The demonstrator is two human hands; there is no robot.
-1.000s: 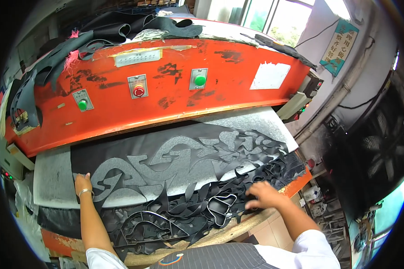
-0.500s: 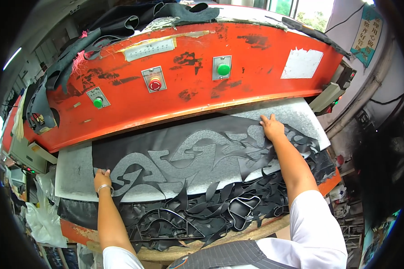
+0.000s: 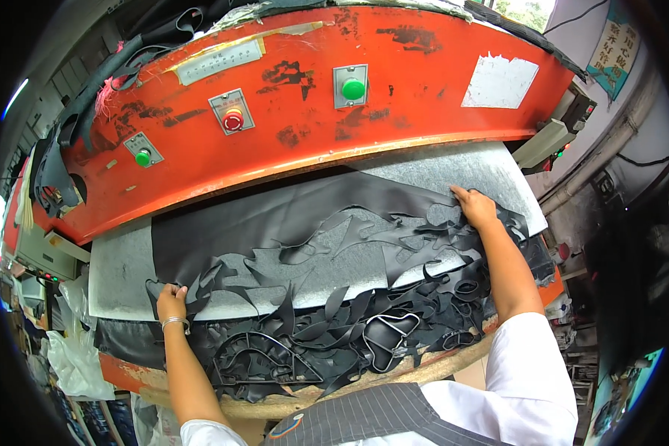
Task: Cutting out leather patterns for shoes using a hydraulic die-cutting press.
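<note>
A black leather-like sheet [image 3: 275, 219] with shaped holes cut through it lies across a grey-white cutting board [image 3: 119, 279]. At its near left corner, my left hand [image 3: 172, 303] is closed on the edge. My right hand [image 3: 476, 206] pinches the sheet's right end, farther back on the board. Along the near side the sheet hangs in loose, curled strips between the holes. In front of the board, black scraps [image 3: 334, 327] are heaped. Two metal cutting dies rest among them: a wide arched die [image 3: 264, 359] and a smaller rounded die [image 3: 390, 340].
A red press beam [image 3: 290, 111] spans the far side, above the board, with green buttons [image 3: 353, 88] and a red stop button [image 3: 233, 119]. Dark material is draped over its top. Control boxes [image 3: 44, 245] flank the press. A clear plastic bag [image 3: 82, 364] hangs at left.
The near part of the sheet has been drawn toward me and has crumpled, its strips twisting onto the scraps. My right hand has shifted slightly right; both hands keep hold. The view has tilted slightly.
</note>
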